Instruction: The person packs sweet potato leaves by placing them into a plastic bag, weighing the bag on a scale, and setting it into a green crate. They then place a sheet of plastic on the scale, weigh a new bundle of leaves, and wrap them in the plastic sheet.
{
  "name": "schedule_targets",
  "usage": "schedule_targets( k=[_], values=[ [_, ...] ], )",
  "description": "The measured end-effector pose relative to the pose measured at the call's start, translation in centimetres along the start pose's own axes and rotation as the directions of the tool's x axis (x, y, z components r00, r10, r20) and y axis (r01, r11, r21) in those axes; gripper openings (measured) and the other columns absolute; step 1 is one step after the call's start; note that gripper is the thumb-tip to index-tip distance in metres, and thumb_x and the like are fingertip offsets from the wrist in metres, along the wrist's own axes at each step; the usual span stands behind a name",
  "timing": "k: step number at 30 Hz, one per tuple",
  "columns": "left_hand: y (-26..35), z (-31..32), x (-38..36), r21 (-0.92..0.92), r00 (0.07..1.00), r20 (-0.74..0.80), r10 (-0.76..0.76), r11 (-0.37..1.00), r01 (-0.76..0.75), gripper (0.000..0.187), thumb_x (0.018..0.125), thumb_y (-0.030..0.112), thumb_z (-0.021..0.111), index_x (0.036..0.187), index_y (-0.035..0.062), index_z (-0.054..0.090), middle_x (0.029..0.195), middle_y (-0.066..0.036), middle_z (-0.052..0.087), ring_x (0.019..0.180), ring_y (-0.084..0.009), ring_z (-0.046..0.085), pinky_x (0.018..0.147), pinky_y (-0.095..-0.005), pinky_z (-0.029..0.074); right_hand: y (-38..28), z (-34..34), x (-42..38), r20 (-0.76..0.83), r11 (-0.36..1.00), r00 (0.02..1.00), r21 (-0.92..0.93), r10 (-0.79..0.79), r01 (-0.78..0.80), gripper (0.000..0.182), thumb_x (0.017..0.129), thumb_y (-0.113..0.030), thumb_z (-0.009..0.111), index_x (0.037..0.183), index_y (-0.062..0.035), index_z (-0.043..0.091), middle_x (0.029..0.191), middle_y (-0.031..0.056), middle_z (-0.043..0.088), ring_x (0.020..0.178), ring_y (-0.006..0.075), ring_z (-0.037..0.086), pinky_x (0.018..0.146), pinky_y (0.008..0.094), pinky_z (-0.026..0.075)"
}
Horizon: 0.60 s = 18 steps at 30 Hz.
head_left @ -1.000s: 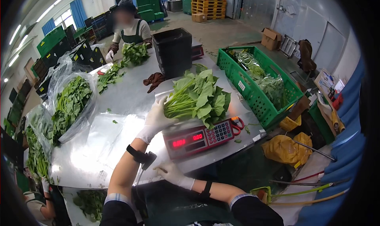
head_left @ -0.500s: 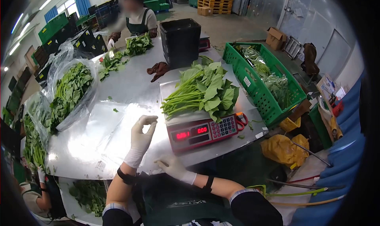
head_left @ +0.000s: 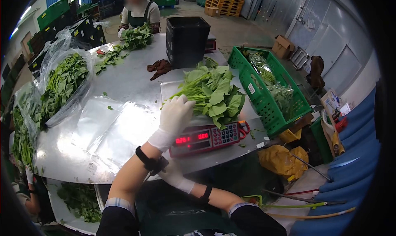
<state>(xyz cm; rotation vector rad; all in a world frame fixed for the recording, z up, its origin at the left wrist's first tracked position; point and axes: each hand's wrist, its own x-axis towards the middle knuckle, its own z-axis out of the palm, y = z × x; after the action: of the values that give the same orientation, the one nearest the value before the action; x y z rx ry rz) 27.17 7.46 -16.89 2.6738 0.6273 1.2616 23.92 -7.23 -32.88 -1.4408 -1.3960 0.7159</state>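
A bunch of leafy greens (head_left: 218, 91) lies on the metal pan of a red digital scale (head_left: 206, 139), leaves to the right and stems to the left. My left hand (head_left: 176, 114), in a white glove, is over the stem ends with its fingers curled round them. Below it, my gloved right hand (head_left: 175, 176) is by the table's front edge, near my left wrist. My left wrist and its black band (head_left: 150, 159) cover the right fingers. Clear plastic bags (head_left: 103, 124) lie flat on the metal table (head_left: 132, 77), left of the scale.
Large plastic-wrapped heaps of greens (head_left: 66, 81) line the table's left side. A black bin (head_left: 187, 42) and a brown glove-like cloth (head_left: 160, 67) are behind the scale. At right stands a green crate (head_left: 264, 108) with bagged greens. A co-worker (head_left: 140, 15) handles greens opposite.
My left hand has moved up and right from above the bags onto the stems, its fingers closing there. My right hand stays low, now partly covered by my left wrist. The view has shifted slightly.
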Motion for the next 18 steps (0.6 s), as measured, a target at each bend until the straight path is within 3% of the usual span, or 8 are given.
schedule_targets(
  k=[2,4,5,8,11,13,18],
  values=[
    [-0.4,0.8,0.7,0.146,0.986,0.165,-0.027,0.989,0.003,0.020,0.077,0.014,0.072,0.098,0.0114,0.070,0.087,-0.006,0.060,0.088,-0.0277,0.060,0.076,-0.0404,0.047,0.1,-0.1,-0.1,0.017,0.997,1.000,0.067,0.025,-0.026,0.020,0.082,-0.015,0.066,0.102,-0.0111,0.068,0.087,0.0129,0.066,0.085,0.0338,0.065,0.073,0.0440,0.051],
    [-0.2,0.7,1.0,0.136,0.982,0.185,-0.028,0.991,0.002,0.020,0.077,0.016,0.072,0.096,0.0115,0.071,0.087,-0.007,0.059,0.087,-0.0280,0.060,0.075,-0.0407,0.047,0.3,-0.2,0.2,0.009,0.990,0.990,0.016,-0.141,0.141,0.023,0.082,-0.011,0.064,0.104,-0.0097,0.067,0.089,0.0148,0.068,0.085,0.0343,0.067,0.073,0.0445,0.053],
    [0.0,0.6,1.2,0.124,0.978,0.209,-0.026,0.992,0.000,0.019,0.076,0.017,0.072,0.095,0.0116,0.071,0.086,-0.007,0.059,0.087,-0.0283,0.060,0.075,-0.0410,0.047,0.2,-0.2,0.4,0.005,0.989,0.989,0.021,-0.146,0.146,0.023,0.082,-0.011,0.064,0.104,-0.0097,0.067,0.089,0.0148,0.068,0.085,0.0343,0.067,0.073,0.0445,0.053],
    [0.5,1.0,1.6,0.061,0.994,0.081,0.069,0.995,-0.074,0.016,0.077,0.017,0.072,0.092,0.0122,0.072,0.085,-0.007,0.059,0.086,-0.0281,0.061,0.073,-0.0415,0.048,-0.1,-0.2,0.4,-0.042,0.983,0.989,0.119,-0.139,0.143,0.023,0.081,-0.010,0.063,0.104,-0.0090,0.067,0.084,0.0150,0.066,0.081,0.0343,0.066,0.072,0.0450,0.052],
    [1.0,1.7,2.4,0.073,0.977,0.201,0.072,0.993,-0.088,0.017,0.077,0.017,0.071,0.093,0.0128,0.071,0.083,-0.007,0.058,0.083,-0.0281,0.061,0.071,-0.0419,0.048,-0.6,-0.7,-0.1,-0.066,0.983,0.981,0.003,-0.182,0.183,0.023,0.081,-0.009,0.063,0.104,-0.0088,0.067,0.082,0.0149,0.066,0.078,0.0340,0.066,0.070,0.0460,0.051],
    [0.9,1.9,2.4,0.058,0.978,0.185,0.093,0.993,-0.105,0.016,0.077,0.016,0.071,0.092,0.0122,0.069,0.082,-0.006,0.058,0.081,-0.0278,0.061,0.070,-0.0416,0.048,-1.0,-1.1,-0.1,-0.032,0.981,0.983,-0.075,-0.182,0.179,0.022,0.082,-0.009,0.062,0.103,-0.0082,0.067,0.083,0.0152,0.065,0.080,0.0345,0.065,0.070,0.0466,0.050],
    [0.3,1.6,1.6,0.019,0.992,0.089,0.089,0.996,-0.091,0.015,0.077,0.012,0.070,0.089,0.0110,0.061,0.080,-0.005,0.059,0.075,-0.0265,0.062,0.065,-0.0396,0.049,-0.3,-0.9,0.0,-0.003,0.985,0.986,0.040,-0.166,0.166,0.021,0.083,-0.012,0.063,0.103,-0.0091,0.067,0.085,0.0153,0.065,0.084,0.0354,0.063,0.074,0.0472,0.049]
  ],
)
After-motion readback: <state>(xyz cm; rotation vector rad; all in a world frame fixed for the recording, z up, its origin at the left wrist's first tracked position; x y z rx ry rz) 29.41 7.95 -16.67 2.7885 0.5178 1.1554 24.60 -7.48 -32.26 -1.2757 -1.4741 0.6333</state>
